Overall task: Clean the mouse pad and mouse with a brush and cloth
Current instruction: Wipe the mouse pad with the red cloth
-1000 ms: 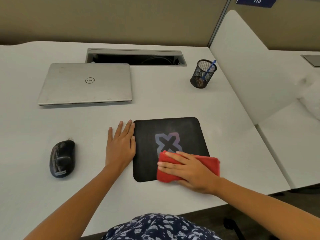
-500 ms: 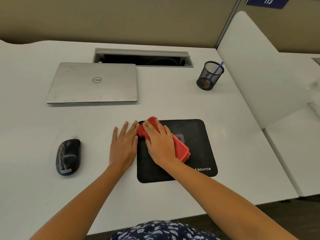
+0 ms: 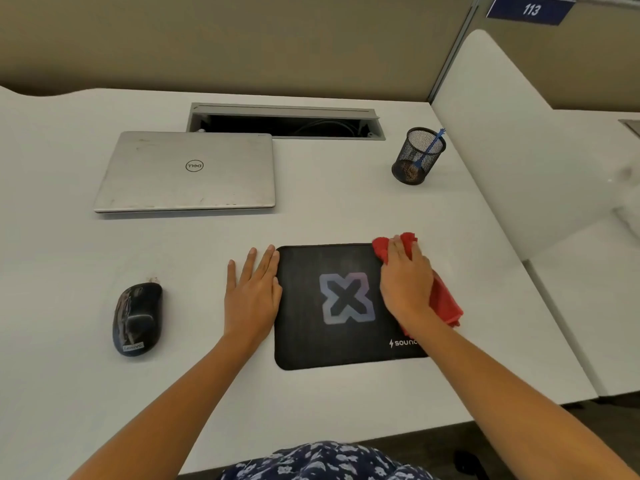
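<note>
A black mouse pad (image 3: 311, 334) with a pale X logo lies on the white desk. My right hand (image 3: 407, 285) presses a folded red cloth (image 3: 445, 303) flat on the pad's right edge, near its far right corner. My left hand (image 3: 252, 292) lies flat with fingers apart on the desk, its fingertips touching the pad's left edge. A black mouse (image 3: 137, 318) rests on the desk to the left, apart from both hands. A blue brush (image 3: 429, 147) stands in a black mesh cup (image 3: 417, 157) at the back right.
A closed silver laptop (image 3: 187, 171) lies at the back left. Behind it is an open cable tray (image 3: 287, 123) in the desk. A white divider panel (image 3: 512, 143) rises along the right side. The desk's front edge is close to my body.
My right hand has swept the red cloth from the pad's far left corner across to its right edge, uncovering the X logo. The left hand has stayed in place.
</note>
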Demonstrator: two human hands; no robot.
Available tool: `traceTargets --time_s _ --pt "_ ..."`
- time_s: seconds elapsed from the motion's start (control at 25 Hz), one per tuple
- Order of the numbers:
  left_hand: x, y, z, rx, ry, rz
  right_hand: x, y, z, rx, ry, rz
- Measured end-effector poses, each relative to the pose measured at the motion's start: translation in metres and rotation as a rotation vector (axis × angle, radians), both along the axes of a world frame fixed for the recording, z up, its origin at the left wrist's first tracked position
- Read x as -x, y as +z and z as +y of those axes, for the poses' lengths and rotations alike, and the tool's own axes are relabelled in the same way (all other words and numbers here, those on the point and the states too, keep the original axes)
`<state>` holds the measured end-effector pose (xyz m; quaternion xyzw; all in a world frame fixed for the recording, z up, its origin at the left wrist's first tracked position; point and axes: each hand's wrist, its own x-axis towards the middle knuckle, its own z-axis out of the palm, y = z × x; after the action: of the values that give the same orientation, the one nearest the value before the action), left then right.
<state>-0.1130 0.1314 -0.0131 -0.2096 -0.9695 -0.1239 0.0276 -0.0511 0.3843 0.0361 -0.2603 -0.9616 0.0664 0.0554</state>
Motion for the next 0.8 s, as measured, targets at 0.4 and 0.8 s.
traceTargets --time_s 0.4,0.8 --pt "0.0 0.004 -0.001 0.005 -0.004 0.022 0.018 -0.005 -0.09 0.041 0.468 0.11" --pt "-0.001 0.001 0.0 0.011 0.011 -0.005 0.0 -0.005 -0.017 0.101 0.012 0.02"
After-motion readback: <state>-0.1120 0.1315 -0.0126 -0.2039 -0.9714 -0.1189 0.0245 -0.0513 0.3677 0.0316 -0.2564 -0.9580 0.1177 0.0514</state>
